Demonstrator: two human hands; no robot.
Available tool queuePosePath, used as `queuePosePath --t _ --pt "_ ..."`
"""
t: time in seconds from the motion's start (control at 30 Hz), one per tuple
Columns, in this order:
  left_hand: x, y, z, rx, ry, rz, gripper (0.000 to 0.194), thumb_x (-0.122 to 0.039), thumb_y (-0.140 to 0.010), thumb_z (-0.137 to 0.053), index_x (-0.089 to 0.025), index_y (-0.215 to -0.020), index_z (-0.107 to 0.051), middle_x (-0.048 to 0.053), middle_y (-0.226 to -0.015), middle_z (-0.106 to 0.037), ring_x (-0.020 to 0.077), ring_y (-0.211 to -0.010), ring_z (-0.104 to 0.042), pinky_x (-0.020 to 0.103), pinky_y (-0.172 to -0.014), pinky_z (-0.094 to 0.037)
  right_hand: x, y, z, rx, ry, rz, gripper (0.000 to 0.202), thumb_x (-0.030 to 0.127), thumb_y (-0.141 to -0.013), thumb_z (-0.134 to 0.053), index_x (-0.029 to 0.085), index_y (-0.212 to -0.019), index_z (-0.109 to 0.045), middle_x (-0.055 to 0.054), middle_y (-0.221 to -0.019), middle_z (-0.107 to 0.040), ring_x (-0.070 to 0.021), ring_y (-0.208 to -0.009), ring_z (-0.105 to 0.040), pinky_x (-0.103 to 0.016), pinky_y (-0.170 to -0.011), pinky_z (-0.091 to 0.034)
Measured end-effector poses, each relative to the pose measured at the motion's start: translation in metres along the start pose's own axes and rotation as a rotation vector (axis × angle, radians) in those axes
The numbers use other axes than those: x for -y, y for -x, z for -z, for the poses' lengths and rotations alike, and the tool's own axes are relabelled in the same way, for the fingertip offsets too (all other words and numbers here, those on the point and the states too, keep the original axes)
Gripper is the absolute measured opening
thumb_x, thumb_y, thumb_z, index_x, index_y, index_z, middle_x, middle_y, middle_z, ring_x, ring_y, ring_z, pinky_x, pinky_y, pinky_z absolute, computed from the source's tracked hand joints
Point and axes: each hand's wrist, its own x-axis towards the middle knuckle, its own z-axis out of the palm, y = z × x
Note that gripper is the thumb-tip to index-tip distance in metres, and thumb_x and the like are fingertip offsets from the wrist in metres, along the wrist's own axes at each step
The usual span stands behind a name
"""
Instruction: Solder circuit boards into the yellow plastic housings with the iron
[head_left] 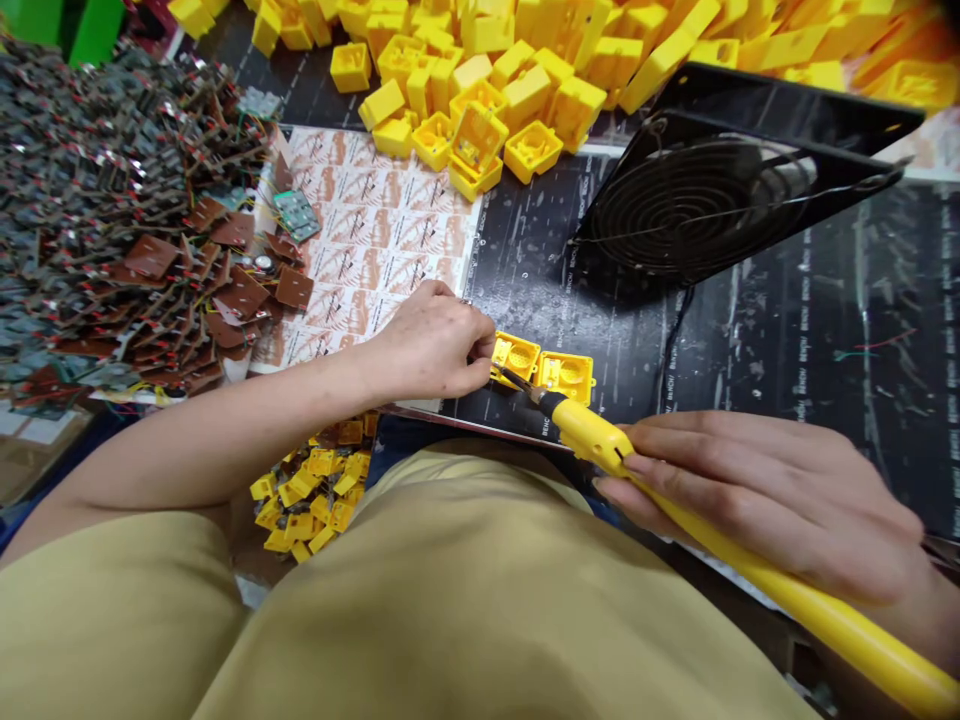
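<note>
Two small yellow housings sit side by side near the table's front edge, open side up: a left one (517, 354) and a right one (568, 378). My left hand (442, 340) is closed at the left housing, its fingertips pinched; what they hold is too small to make out. In my right hand (757, 490) is a yellow tool (592, 430) like a soldering iron, gripped between thumb and fingers. The tool's dark tip reaches into the left housing, close to my left fingertips.
A black fan (682, 200) stands tilted at the right. Yellow housings (525, 95) are piled at the back. Brown and grey circuit boards (150, 257) heap at the left. Printed sheets (390, 215) lie on the black table (517, 250). More yellow pieces (322, 490) lie below the table edge.
</note>
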Motion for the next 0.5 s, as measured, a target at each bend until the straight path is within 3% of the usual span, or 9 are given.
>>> queuePosePath --t 0.1,0.3,0.5 --pt "0.001 0.002 -0.001 -0.031 0.034 -0.019 0.015 -0.024 -0.076 -0.055 -0.018 -0.072 -0.068 0.001 -0.073 -0.074 0.0161 -0.070 -0.063 0.040 -0.095 -0.039 -0.006 0.004 0.006 -0.019 0.014 0.090 0.018 0.017 -0.081 -0.077 0.018 -0.091 -0.062 -0.002 -0.077 -0.071 -0.0113 -0.071 -0.069 -0.022 -0.066 -0.061" --pt "0.005 0.001 -0.004 -0.075 0.070 -0.037 0.016 -0.025 -0.076 -0.055 -0.018 -0.073 -0.069 0.000 -0.075 -0.075 0.0152 -0.069 -0.063 0.039 -0.092 -0.041 -0.002 0.008 0.006 -0.046 -0.023 0.023 0.025 0.010 -0.074 -0.080 0.014 -0.090 -0.062 -0.004 -0.078 -0.070 -0.0116 -0.073 -0.068 -0.023 -0.068 -0.061" --pt "0.004 -0.001 -0.006 -0.054 0.035 -0.033 0.016 -0.025 -0.076 -0.055 -0.018 -0.074 -0.070 0.001 -0.076 -0.075 0.0148 -0.068 -0.061 0.039 -0.092 -0.039 0.001 0.001 0.001 -0.005 -0.001 0.043 0.020 0.013 -0.079 -0.077 0.016 -0.090 -0.061 -0.003 -0.078 -0.070 -0.0115 -0.073 -0.068 -0.025 -0.071 -0.061"
